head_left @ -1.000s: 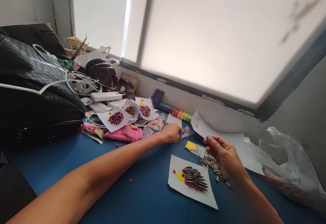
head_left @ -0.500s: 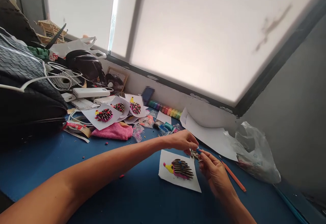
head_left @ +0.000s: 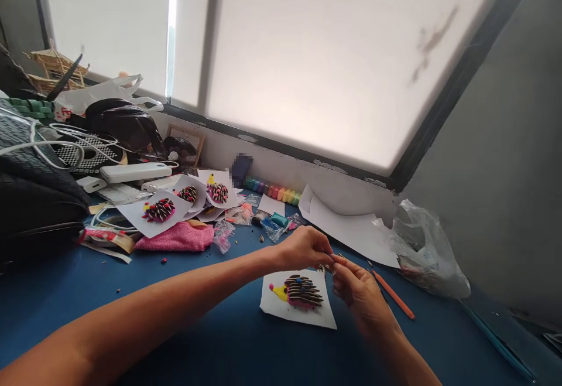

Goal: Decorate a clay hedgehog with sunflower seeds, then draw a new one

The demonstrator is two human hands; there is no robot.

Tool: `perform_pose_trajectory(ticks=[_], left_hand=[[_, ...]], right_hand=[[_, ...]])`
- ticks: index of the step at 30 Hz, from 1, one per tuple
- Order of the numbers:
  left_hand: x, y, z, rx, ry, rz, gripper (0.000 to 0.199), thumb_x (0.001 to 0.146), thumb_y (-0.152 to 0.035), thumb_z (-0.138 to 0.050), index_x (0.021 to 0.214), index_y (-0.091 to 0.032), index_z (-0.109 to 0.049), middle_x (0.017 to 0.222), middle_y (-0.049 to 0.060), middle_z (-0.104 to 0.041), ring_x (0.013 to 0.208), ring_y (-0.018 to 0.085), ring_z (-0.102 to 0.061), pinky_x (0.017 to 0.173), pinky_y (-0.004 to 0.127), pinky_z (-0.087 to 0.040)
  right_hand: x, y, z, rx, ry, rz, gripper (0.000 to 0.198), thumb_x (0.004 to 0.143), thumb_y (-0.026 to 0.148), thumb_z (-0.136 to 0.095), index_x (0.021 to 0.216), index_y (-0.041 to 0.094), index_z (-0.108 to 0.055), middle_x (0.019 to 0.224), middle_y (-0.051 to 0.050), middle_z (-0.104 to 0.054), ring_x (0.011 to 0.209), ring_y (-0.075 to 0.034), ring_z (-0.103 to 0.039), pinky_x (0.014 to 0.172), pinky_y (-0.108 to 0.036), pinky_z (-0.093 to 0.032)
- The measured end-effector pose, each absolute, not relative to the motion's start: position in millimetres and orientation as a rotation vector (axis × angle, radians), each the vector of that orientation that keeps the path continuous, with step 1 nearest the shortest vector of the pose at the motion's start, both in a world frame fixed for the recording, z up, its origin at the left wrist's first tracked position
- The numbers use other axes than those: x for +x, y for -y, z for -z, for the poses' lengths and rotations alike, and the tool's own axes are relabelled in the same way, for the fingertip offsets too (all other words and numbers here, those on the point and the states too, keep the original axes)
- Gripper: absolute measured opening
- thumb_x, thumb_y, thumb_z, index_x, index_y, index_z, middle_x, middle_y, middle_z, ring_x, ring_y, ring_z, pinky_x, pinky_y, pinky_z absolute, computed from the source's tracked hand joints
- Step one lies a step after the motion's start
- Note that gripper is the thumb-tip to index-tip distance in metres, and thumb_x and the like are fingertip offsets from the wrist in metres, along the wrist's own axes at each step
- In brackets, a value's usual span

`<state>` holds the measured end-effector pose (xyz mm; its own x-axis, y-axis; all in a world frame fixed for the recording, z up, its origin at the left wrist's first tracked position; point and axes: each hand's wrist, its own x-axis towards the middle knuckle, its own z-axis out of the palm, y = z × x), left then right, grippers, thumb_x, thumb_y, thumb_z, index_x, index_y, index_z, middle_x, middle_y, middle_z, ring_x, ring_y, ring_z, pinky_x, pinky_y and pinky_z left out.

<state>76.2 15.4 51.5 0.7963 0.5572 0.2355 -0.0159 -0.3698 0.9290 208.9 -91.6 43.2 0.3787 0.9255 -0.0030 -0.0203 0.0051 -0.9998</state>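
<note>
Above the far edge of a white paper square [head_left: 316, 317], my left hand [head_left: 305, 247] meets my right hand [head_left: 360, 286] at the fingertips. Both are closed in a pinch around a small bit of blue modelling clay, now mostly hidden by the fingers. On the paper sits a hedgehog [head_left: 305, 293] with a yellow clay face, pink nose and body, and spines of striped sunflower seeds. Small blue clay dots [head_left: 300, 280] lie among its spines. More loose seeds [head_left: 324, 269] show partly behind the hands.
Finished-looking hedgehog pictures [head_left: 158, 210] lie at the left beside a pink cloth [head_left: 175, 238]. A row of coloured clay packs [head_left: 274, 191] lines the wall. To the right are an orange craft knife [head_left: 395, 296], white sheets [head_left: 346, 234] and a plastic bag [head_left: 428, 257].
The view has shifted slightly right, so things appear further left. My fingertips have come closer together, and the blue clay that showed between them is now largely covered.
</note>
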Motion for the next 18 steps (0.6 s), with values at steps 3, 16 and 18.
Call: perform_pose_trajectory(ticks=[3,16,18], left_hand=[[76.8,-15.1,-51.4,1.827,-0.395,-0.638,0.013,0.078,-0.020,-0.068,0.083,-0.009,-0.073,0.063,0.001,-0.064,0.059,0.010,-0.058,0.059,0.022,-0.048],[83.3,-10.4,-55.1,1.672,-0.391,-0.521,0.016,0.087,-0.016,-0.059,0.091,-0.007,-0.072,0.064,0.002,-0.067,0.062,0.012,-0.067,0.068,0.026,-0.056],[82.4,-10.1,-57.1,1.626,-0.386,-0.465,0.018,0.087,-0.013,-0.057,0.095,-0.008,-0.072,0.065,0.002,-0.068,0.063,0.012,-0.068,0.071,0.027,-0.057]], right_hand=[[209.6,92.2,-44.4,-1.390,0.960,-0.886,0.038,0.053,0.048,-0.084,0.075,0.018,-0.078,0.052,0.003,-0.052,0.050,-0.008,-0.041,0.050,-0.024,-0.038],[216.0,95.3,-52.2,-1.536,1.176,-0.581,0.043,0.059,0.059,-0.078,0.064,0.018,-0.067,0.053,0.001,-0.057,0.048,-0.011,-0.045,0.049,-0.027,-0.036],[216.5,96.1,-52.8,-1.550,1.196,-0.549,0.043,0.059,0.060,-0.078,0.065,0.018,-0.067,0.052,0.002,-0.056,0.049,-0.012,-0.045,0.048,-0.027,-0.036]])
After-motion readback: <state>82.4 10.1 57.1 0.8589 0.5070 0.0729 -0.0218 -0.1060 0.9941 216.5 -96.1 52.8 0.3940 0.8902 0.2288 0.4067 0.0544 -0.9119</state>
